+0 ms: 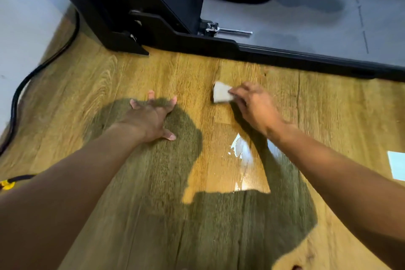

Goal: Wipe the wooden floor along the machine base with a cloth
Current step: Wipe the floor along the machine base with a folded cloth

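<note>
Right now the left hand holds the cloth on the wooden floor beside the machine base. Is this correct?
Not the left hand: the head view shows the right hand holding the cloth. The left hand lies flat on the floor, holding nothing. The rest is correct: the cloth is on the wooden floor beside the base.

bright light from behind throws a hard shadow [166,171] over the wooden floor [135,72]; white glare [240,149] near the middle; edges bowed, softly blurred.

Indoor rm, likely gym: black machine base [285,56] at 12 o'clock, gray deck [306,17] at 1, pwr cable [15,103] at 9, wood floor [131,72].
</note>
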`<action>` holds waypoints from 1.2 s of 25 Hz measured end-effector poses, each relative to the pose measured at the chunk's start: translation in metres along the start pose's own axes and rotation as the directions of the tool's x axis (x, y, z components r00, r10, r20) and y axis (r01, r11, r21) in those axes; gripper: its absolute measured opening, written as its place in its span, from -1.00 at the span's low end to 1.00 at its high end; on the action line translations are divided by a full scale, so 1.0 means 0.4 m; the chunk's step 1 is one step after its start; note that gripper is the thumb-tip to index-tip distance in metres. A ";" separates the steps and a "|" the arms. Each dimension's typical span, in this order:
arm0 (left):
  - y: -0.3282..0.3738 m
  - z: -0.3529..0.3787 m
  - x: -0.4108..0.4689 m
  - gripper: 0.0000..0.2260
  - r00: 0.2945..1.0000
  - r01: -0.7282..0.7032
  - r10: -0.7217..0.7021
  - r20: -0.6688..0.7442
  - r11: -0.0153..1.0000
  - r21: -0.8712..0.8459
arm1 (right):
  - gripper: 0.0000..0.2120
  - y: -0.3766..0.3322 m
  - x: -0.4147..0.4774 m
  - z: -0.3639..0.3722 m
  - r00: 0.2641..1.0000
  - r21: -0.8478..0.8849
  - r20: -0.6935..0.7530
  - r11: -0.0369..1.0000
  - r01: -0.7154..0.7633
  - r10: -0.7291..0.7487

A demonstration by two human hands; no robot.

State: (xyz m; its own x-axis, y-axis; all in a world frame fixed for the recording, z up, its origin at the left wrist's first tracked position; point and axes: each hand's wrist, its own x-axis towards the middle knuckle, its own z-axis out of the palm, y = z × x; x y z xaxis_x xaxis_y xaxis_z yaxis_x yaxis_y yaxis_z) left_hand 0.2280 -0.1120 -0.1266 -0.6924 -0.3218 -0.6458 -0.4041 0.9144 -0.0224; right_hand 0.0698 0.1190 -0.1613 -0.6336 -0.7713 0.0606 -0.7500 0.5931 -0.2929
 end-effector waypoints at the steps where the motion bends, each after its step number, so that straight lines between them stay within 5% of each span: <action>1: 0.000 0.001 0.001 -0.08 1.000 -0.002 0.002 0.001 1.000 -0.003 | -0.73 -0.028 -0.066 0.006 0.996 0.025 0.019 0.996 0.087 -0.087; 5: 0.006 -0.005 0.001 -0.07 1.000 -0.008 0.008 0.004 1.000 -0.011 | -0.72 -0.020 -0.143 -0.034 0.937 0.066 0.123 0.945 0.322 -0.328; 10: 0.003 -0.006 -0.001 -0.07 1.000 0.010 -0.010 0.010 1.000 -0.014 | -0.71 0.002 -0.050 -0.046 0.999 -0.005 0.040 1.000 0.027 -0.027; 16: 0.012 0.002 -0.004 -0.07 0.999 -0.017 0.018 -0.032 0.999 0.033 | -0.67 -0.092 -0.296 -0.025 0.919 0.126 0.122 0.924 0.361 -0.376; 23: 0.051 -0.026 -0.003 -0.12 0.989 -0.135 0.138 -0.045 0.989 0.056 | -0.72 -0.050 -0.201 -0.038 0.993 0.013 0.047 0.995 0.103 -0.104; 27: 0.099 -0.021 0.015 -0.02 0.977 -0.184 0.195 -0.086 0.976 0.117 | -0.68 -0.090 -0.409 -0.005 0.952 0.118 0.058 0.949 0.291 -0.300; 30: 0.123 -0.028 0.038 0.14 0.980 -0.169 0.181 -0.086 0.977 0.130 | -0.65 -0.046 -0.366 -0.017 0.909 0.076 0.061 0.910 0.409 -0.413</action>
State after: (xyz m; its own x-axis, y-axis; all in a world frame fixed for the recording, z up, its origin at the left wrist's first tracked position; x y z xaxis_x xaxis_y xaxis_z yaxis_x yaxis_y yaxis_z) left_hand 0.1908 -0.0747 -0.1288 -0.8030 -0.1713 -0.5708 -0.2004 0.9796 -0.0121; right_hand 0.1751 0.2226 -0.1585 -0.2541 -0.9600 0.1174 -0.9265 0.2067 -0.3146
